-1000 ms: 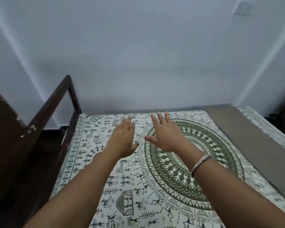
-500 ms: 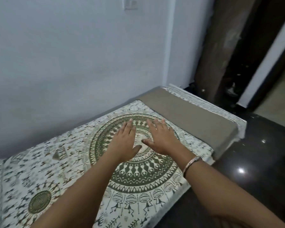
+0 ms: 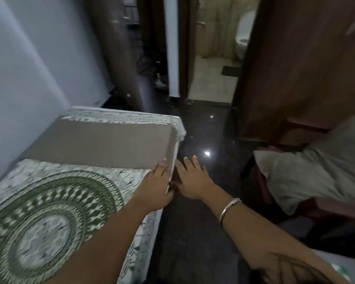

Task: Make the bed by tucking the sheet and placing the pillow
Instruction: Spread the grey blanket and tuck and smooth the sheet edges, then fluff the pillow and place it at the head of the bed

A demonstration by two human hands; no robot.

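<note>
Found left fingers (image 3: 161, 168) straight and close together, gripping nothing, tips at the far limit of the printed sheet (image 3: 55, 203), against the start of the bare grey-brown mattress (image 3: 103, 144), right at the bed's floor-side edge. Found right fingers (image 3: 190, 163) straight, slightly spread, likewise holding nothing, over the dark glossy floor (image 3: 195, 232) just beside the mattress side. Could not tell any contact with the bed there: too blurred. Logged left hand (image 3: 157, 186) palm down at the sheet's border; right hand (image 3: 193, 182) palm down just beside it, a narrow gap between. Noted a silver bangle (image 3: 230, 208) on the right wrist. Recorded the sheet spread over the near part of the mattress and hanging down its side, with a second patterned strip at the far end, beyond the bare band. Noted the bed's other side against the pale wall (image 3: 19, 62). Saw a soft grey bundle (image 3: 320, 171) on a dark red chair (image 3: 336, 211) across the floor, well apart from the bed; could not tell pillow or not. Marked an open doorway (image 3: 213, 58) past the bed's far end.
</note>
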